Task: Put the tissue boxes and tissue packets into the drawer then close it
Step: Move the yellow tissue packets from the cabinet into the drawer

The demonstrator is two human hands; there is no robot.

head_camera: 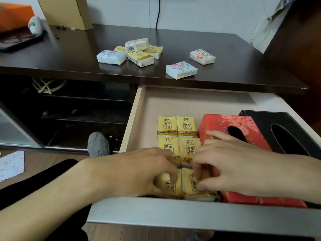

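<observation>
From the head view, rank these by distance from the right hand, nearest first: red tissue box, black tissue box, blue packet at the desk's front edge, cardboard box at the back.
1. Red tissue box: in the drawer, under the right hand.
2. Black tissue box: drawer's right side, beside the red one.
3. Blue packet: desk front edge.
4. Cardboard box: desk's back left.

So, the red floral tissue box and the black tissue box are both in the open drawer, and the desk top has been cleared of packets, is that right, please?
Not quite. The red floral tissue box and the black tissue box are indeed in the open drawer, but the desk top is not cleared: the head view shows several tissue packets lying on it.
</observation>
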